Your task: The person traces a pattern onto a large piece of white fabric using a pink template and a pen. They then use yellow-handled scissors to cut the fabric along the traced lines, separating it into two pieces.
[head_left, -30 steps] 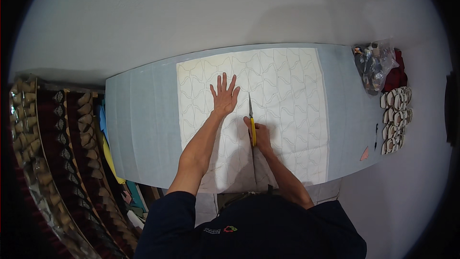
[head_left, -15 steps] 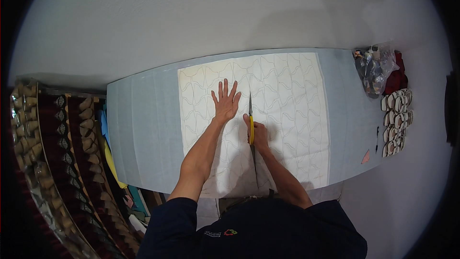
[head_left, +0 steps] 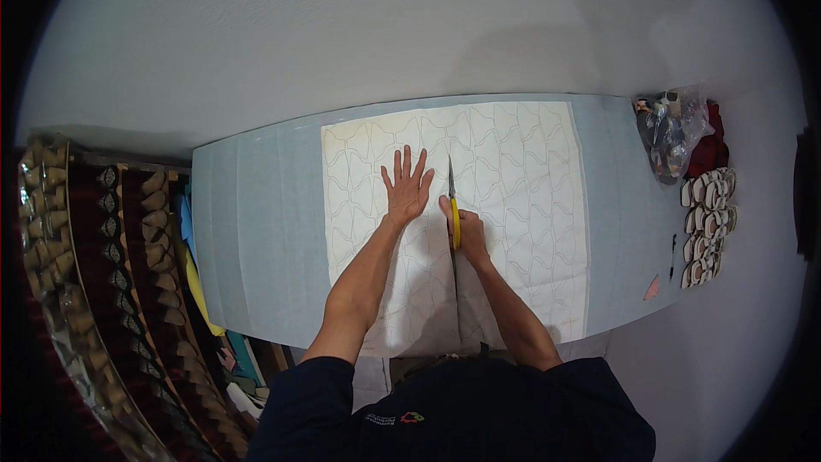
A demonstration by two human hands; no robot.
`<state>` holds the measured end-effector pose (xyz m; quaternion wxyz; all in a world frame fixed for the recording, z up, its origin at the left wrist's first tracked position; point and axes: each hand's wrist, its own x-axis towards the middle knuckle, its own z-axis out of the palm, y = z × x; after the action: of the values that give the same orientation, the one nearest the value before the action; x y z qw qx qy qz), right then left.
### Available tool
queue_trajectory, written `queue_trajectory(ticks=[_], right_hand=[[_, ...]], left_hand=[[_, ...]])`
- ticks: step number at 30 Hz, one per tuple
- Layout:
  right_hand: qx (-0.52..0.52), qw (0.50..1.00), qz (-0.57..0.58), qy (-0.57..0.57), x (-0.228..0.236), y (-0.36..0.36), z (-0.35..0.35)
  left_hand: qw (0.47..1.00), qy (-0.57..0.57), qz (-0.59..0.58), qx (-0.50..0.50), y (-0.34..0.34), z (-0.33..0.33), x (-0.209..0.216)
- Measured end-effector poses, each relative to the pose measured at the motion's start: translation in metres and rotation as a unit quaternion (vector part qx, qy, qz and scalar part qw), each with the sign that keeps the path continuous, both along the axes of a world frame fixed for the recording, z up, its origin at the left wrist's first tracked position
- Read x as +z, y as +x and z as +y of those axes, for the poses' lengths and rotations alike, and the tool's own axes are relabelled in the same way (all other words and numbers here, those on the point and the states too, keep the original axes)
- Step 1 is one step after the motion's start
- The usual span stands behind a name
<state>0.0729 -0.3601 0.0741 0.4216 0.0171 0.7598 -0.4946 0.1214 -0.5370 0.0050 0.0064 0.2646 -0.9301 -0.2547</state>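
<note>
A large off-white sheet [head_left: 539, 205], drawn all over with rows of curved outlines, lies flat across the middle of the table. My left hand [head_left: 408, 192] presses on it with the fingers spread, left of the cut. In my right hand [head_left: 469, 235] is a pair of scissors with yellow handles [head_left: 457, 224]. The scissors' blades point away from me, their tips on the sheet. A slit runs from the near edge of the sheet up to the scissors, passing beside my right hand. Part of the handles is hidden by my fingers.
The table [head_left: 256, 222] has a grey-blue top. To its right stand several sandals [head_left: 708, 227] in a column, below a clear plastic bag [head_left: 671, 133] and dark red cloth [head_left: 708, 145]. A black pen [head_left: 673, 255] and a pink scrap [head_left: 652, 287] lie nearby. Shelves of footwear [head_left: 128, 248] stand left.
The view has shifted slightly, so the table and sheet sit a little lower. The scissors' handles look closer together. My left hand stays flat on the sheet.
</note>
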Motion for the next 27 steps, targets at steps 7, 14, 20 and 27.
queue_trajectory(ticks=[7, 14, 20, 27], right_hand=[[0.005, 1.000, -0.016, -0.026, -0.004, -0.019, -0.010], [0.015, 0.999, -0.002, -0.037, -0.009, -0.028, -0.018], [0.020, 0.994, 0.005, -0.105, -0.036, -0.034, -0.024], [0.035, 0.998, 0.024, -0.054, -0.001, -0.040, -0.028]], left_hand=[[1.000, 0.007, -0.004, 0.004, 0.000, -0.002, 0.001], [1.000, 0.006, 0.003, 0.007, -0.001, -0.001, -0.002], [1.000, 0.011, 0.008, 0.007, 0.000, -0.002, -0.002], [1.000, 0.016, 0.020, 0.014, 0.000, -0.002, -0.005]])
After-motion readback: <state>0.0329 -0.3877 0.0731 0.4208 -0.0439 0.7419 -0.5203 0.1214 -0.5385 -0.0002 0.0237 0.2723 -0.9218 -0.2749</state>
